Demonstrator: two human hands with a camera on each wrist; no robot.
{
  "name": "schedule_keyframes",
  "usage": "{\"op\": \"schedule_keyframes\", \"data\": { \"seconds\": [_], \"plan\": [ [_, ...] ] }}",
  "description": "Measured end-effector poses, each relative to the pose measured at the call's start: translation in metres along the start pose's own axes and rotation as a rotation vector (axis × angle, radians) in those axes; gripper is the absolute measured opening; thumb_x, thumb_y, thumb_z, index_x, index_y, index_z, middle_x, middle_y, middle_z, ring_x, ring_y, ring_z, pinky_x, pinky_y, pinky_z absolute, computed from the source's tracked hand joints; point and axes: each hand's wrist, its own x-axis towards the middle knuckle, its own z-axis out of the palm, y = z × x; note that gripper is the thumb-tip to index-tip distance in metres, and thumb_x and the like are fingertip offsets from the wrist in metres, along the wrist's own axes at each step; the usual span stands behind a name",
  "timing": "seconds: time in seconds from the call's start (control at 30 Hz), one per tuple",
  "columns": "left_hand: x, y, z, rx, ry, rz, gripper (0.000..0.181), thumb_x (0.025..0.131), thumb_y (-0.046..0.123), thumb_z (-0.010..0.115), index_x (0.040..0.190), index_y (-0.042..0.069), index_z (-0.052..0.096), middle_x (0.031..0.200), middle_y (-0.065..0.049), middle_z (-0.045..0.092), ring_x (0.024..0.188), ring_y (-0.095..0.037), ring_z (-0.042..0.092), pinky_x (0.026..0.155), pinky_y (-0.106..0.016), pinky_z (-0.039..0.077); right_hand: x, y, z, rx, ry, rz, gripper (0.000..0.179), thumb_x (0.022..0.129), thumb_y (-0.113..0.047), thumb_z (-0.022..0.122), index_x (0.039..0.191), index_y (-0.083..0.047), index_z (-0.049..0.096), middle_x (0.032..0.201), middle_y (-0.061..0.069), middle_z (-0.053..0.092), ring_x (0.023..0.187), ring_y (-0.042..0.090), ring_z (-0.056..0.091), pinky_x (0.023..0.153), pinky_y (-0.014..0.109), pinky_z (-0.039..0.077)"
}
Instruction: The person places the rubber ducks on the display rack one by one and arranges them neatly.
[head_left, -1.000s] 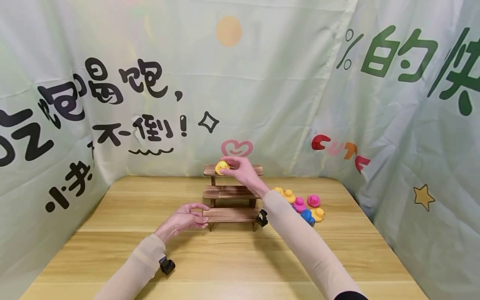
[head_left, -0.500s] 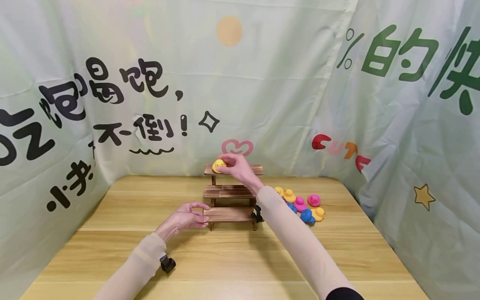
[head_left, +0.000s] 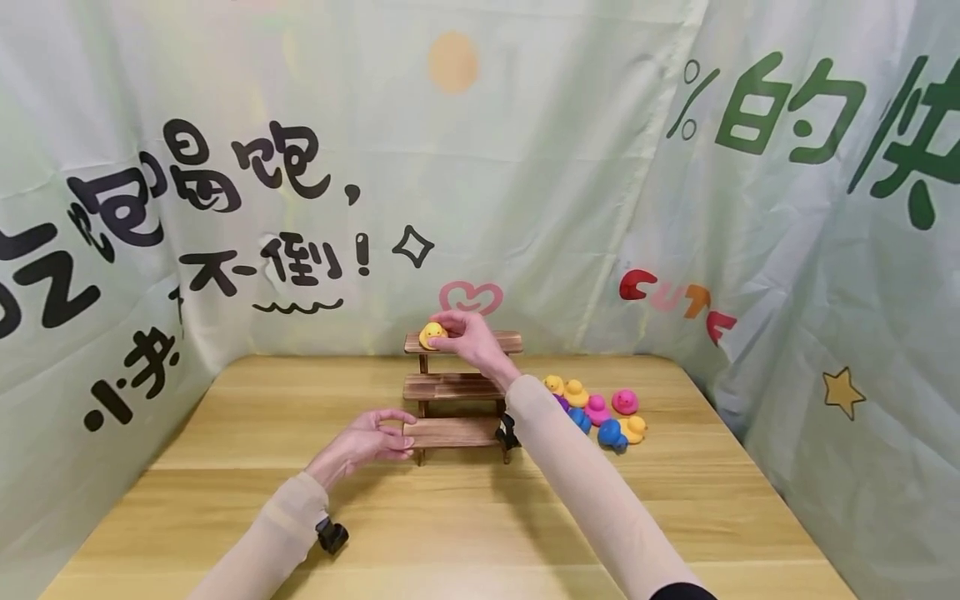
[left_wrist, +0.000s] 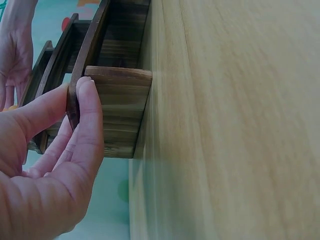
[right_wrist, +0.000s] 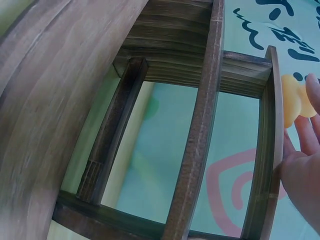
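Note:
A three-step wooden stand (head_left: 450,432) rises at the middle of the table. Its lowest step's left end is pinched between thumb and fingers of my left hand (head_left: 366,440); the left wrist view shows the hand (left_wrist: 60,170) on both faces of the board (left_wrist: 82,70). My right hand (head_left: 474,340) holds a yellow rubber duck (head_left: 431,335) at the left end of the top step. From the right wrist, the duck (right_wrist: 291,102) is right at that step's surface, partly covered by the fingers of the right hand (right_wrist: 306,170).
Several rubber ducks lie right of the stand: yellow (head_left: 575,392), pink (head_left: 625,402), blue (head_left: 610,432) and a purple one (head_left: 560,402) partly behind the right sleeve (head_left: 577,467). Printed cloth (head_left: 555,183) hangs around the wooden table (head_left: 420,533).
My right hand has slid the duck a little left along the top step to its left end. The left hand keeps its grip on the lowest step.

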Motion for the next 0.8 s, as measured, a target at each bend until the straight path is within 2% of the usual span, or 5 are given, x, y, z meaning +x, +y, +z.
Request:
{"op": "schedule_keyframes", "data": {
  "seconds": [0.2,0.57,0.8],
  "plan": [
    [0.0003,-0.0032,0.0018,-0.013,0.005,-0.002,0.051,0.087,-0.004,0.068,0.133,-0.007,0.047,0.086,-0.009,0.066,0.077,-0.020,0.070,0.081,-0.034,0.062,-0.0027,-0.0004,0.0002,0.005,0.008,0.003,0.043,0.086,-0.007,0.075,0.127,0.001,0.062,0.121,0.016,0.068,0.110,0.025,0.065,0.088,0.026,0.058],
    [0.0031,0.0002,0.0046,-0.018,0.012,-0.018,0.051,0.087,-0.005,0.067,0.133,-0.005,0.048,0.086,-0.009,0.067,0.078,-0.020,0.070,0.082,-0.033,0.062,-0.0011,-0.0018,-0.0033,-0.015,0.020,0.006,0.043,0.085,-0.007,0.076,0.126,0.000,0.063,0.121,0.016,0.068,0.112,0.026,0.065,0.089,0.027,0.058],
    [0.0010,0.0007,0.0031,-0.033,0.027,-0.022,0.051,0.085,-0.006,0.068,0.132,-0.006,0.049,0.085,-0.011,0.066,0.076,-0.020,0.070,0.075,-0.029,0.063,-0.0007,-0.0002,-0.0009,-0.024,0.014,0.004,0.042,0.086,-0.009,0.075,0.126,-0.001,0.063,0.121,0.016,0.068,0.113,0.025,0.065,0.090,0.028,0.058]
  ]
}}
